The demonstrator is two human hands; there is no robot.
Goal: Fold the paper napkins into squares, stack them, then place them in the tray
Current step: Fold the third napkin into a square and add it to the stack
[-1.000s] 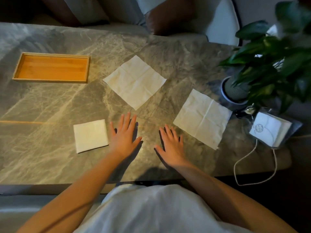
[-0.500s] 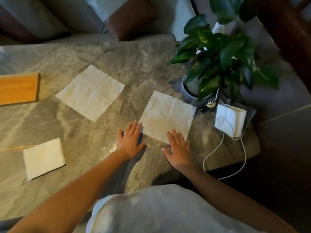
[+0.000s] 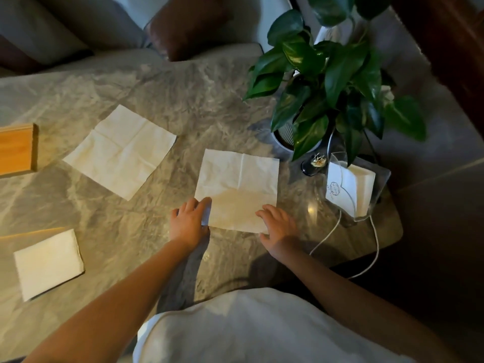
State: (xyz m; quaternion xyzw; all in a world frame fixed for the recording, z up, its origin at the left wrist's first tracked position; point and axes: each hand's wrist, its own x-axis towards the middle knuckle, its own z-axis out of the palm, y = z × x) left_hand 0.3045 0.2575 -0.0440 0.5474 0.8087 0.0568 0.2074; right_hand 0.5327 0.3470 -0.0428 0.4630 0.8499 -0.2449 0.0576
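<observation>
An unfolded white napkin (image 3: 238, 184) lies flat on the marble table in front of me. My left hand (image 3: 188, 222) rests at its near left corner, fingertips touching the edge. My right hand (image 3: 277, 225) lies on its near right corner, fingers spread. Neither hand has lifted the paper. A second unfolded napkin (image 3: 121, 150) lies to the left. A folded square napkin (image 3: 48, 263) sits at the near left. The wooden tray (image 3: 17, 150) shows only its right end at the left edge of the view.
A potted plant (image 3: 324, 82) stands close behind the right napkin. A clear holder with napkins (image 3: 351, 187) sits near the table's right edge, with a white cable (image 3: 366, 252) trailing off. Cushions lie beyond the far edge.
Both hands have moved forward and right onto the near corners of the right napkin. The view has swung right, so the tray and folded napkin have slid leftward.
</observation>
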